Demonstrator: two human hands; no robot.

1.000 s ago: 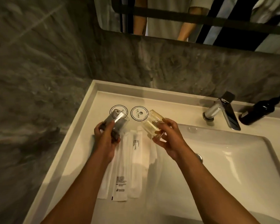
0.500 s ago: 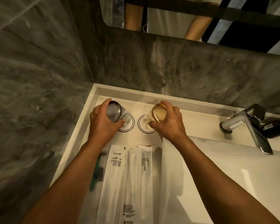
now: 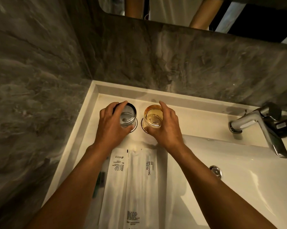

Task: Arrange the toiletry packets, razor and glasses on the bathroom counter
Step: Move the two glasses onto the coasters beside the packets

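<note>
My left hand [image 3: 112,126] grips a grey glass [image 3: 128,116], which stands upright on a round paper coaster [image 3: 135,126] at the back left of the white counter [image 3: 88,129]. Beside it, my right hand [image 3: 167,128] grips an amber glass [image 3: 153,116], upright on a second coaster [image 3: 142,123]. In front of the glasses several white toiletry packets [image 3: 139,184] lie side by side; one reads "BRUSHING TEETH". A green-handled razor [image 3: 99,182] lies left of them, partly hidden by my left forearm.
The sink basin [image 3: 230,187] with its overflow hole fills the right. A chrome tap [image 3: 262,128] stands at the back right with a dark bottle [image 3: 286,128] behind it. Grey marble walls close the left and back; a mirror hangs above.
Both hands have carried the tilted glasses toward the back of the counter and stood them upright on the two coasters. The view has moved closer and more downward.
</note>
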